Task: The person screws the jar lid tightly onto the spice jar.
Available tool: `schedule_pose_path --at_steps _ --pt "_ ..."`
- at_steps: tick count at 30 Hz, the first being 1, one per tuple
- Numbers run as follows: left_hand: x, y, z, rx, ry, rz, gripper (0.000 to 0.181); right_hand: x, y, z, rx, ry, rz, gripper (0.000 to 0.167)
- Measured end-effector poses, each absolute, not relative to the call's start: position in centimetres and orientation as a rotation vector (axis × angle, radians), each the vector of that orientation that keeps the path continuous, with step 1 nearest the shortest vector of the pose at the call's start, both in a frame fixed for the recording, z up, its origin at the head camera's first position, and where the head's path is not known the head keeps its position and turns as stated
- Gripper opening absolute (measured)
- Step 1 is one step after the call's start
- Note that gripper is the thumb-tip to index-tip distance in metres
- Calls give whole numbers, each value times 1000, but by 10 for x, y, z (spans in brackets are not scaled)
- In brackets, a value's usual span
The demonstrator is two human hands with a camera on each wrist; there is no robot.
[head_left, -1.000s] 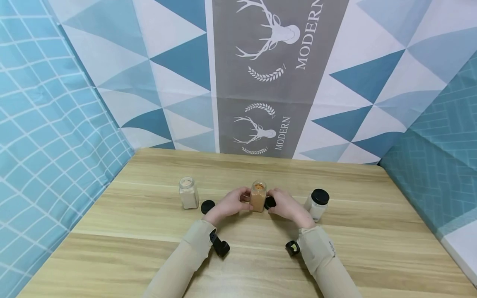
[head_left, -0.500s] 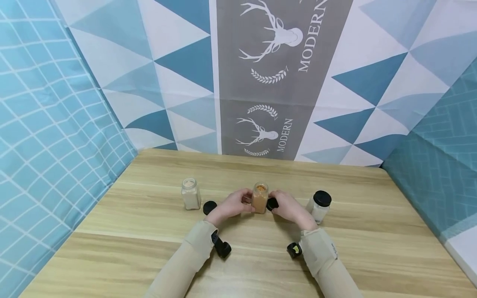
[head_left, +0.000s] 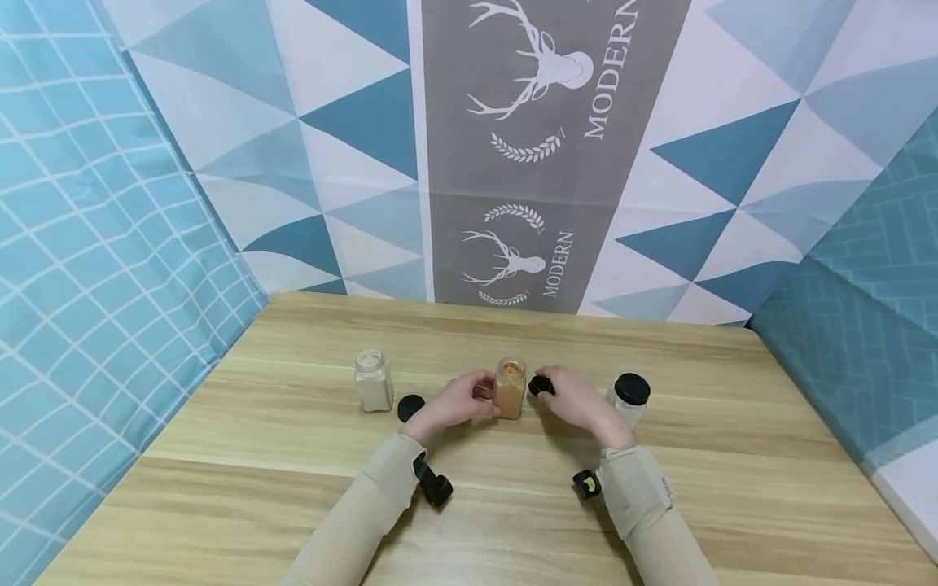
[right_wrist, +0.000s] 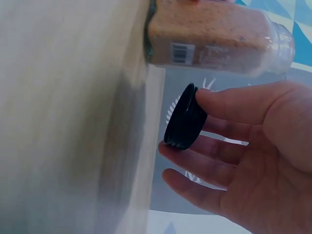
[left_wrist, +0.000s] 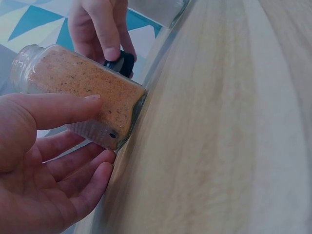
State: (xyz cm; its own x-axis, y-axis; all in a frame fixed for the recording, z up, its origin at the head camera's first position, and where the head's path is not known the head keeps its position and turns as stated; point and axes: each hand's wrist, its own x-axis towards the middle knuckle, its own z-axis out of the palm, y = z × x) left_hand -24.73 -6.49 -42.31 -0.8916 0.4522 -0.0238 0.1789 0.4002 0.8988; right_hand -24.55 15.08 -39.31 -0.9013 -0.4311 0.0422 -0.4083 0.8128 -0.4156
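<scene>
My left hand holds a clear glass jar of orange-brown seasoning, its thumb on one side and its fingers on the other. The jar stands upright and uncapped at the middle of the table. To its right, my right hand pinches a black screw lid between thumb and fingers. In the right wrist view the lid is tilted, apart from the jar and seemingly off the table. A barcode label shows on the jar there.
An uncapped jar of pale powder stands at the left, with a second black lid near my left wrist. Behind my right wrist is a jar with a black lid. Patterned cloth backs the wooden table.
My right hand has raised the black lid and shifted it slightly right, away from the seasoning jar. My left hand keeps its hold on the jar in the same place.
</scene>
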Motion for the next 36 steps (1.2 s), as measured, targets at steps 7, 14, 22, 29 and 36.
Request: schedule_pose_path --at_steps 7,14,22,29,36 --pt "-248 -66 -423 558 2388 1496 47 -245 155 -384 -666 2945 -727 42" --pt "-248 -66 -423 565 2387 1494 48 -244 154 -378 -682 2971 -876 43" --pt "-247 -66 -423 558 2380 1509 48 -237 150 -365 -653 2952 -959 45" --pt "-247 -66 -424 554 2385 1506 48 -233 146 -359 -685 2968 -983 44" --pt "-235 -66 -403 576 2349 1519 45 -229 141 -357 -735 2955 -1027 43"
